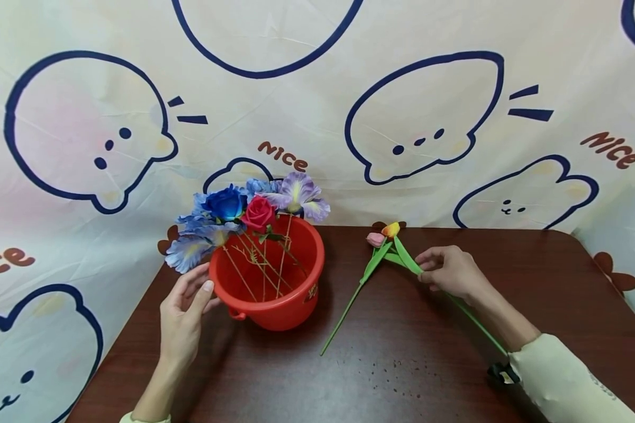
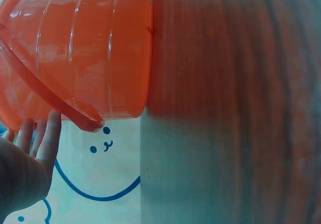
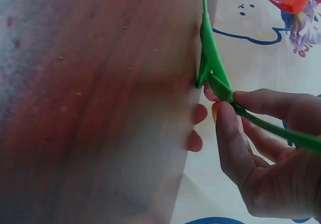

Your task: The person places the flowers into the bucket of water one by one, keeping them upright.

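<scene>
My right hand (image 1: 455, 273) pinches the green stem of a yellow-orange tulip (image 1: 391, 230) between thumb and fingers, just below its leaves. That stem runs back under the forearm. Beside it, a pink tulip (image 1: 376, 239) lies on the table, the two heads close together. My left hand (image 1: 182, 320) is at the left side of a red bucket (image 1: 286, 317), fingers extended along its wall near the rim. In the bucket lean a blue rose (image 1: 224, 204), a pinkish-red rose (image 1: 259, 212), a purple iris (image 1: 298, 197) and pale blue flowers (image 1: 187, 251).
The dark wooden table (image 1: 402, 329) ends at a patterned cloth (image 1: 423, 111) at the back. Small specks dot its surface in front of the tulips. The bucket's handle (image 2: 50, 93) hangs down along its side. A small black device (image 1: 503, 373) sits at my right cuff.
</scene>
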Demonstrator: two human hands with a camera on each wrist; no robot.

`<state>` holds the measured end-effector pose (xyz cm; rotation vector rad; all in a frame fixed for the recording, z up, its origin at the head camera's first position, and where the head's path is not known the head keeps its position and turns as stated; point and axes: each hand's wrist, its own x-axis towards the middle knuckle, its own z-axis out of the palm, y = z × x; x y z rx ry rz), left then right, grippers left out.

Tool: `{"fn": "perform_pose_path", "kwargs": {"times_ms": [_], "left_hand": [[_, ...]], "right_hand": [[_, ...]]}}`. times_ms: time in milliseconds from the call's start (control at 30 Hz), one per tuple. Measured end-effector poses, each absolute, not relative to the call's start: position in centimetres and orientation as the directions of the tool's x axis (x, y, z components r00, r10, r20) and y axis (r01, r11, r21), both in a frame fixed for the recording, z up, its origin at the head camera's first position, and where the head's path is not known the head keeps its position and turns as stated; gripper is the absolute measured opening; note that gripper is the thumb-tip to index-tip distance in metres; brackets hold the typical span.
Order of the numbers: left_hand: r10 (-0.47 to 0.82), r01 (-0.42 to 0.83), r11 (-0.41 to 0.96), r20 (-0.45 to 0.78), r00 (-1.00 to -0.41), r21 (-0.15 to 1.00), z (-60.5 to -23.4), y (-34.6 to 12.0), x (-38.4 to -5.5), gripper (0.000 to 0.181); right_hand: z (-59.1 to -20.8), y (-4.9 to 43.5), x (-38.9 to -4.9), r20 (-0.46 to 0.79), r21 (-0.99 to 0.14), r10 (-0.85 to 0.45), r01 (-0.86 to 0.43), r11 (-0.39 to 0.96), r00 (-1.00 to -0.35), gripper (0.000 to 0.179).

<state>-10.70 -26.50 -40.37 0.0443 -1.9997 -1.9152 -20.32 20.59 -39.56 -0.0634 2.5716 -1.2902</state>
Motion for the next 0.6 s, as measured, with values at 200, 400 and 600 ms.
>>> {"fn": "perform_pose_path", "kwargs": {"times_ms": [200,400,600], "left_hand": [[-0.279,0.232,0.074,0.243,-0.929,0.970,-40.36,-26.53,-10.74,0.042],[-0.277,0.228,0.074,0.240,-0.930,0.971,-40.35,-26.56,-10.77,0.042],[-0.277,0.228,0.070,0.238,-0.931,0.971,-40.42,-26.54,-10.80,0.042]], "right_hand": [[-40.27,20.64,-20.54,-0.213,-0.774,-0.158,0.069,0.629,-0.964,0.030],[-40.59,20.58,-20.39,-0.224,-0.733,-0.188,0.038,0.679,-0.956,0.029],[-39.78,20.92,-20.25,-0.232,-0.738,-0.197,0.040,0.674,-0.953,0.028]]}}
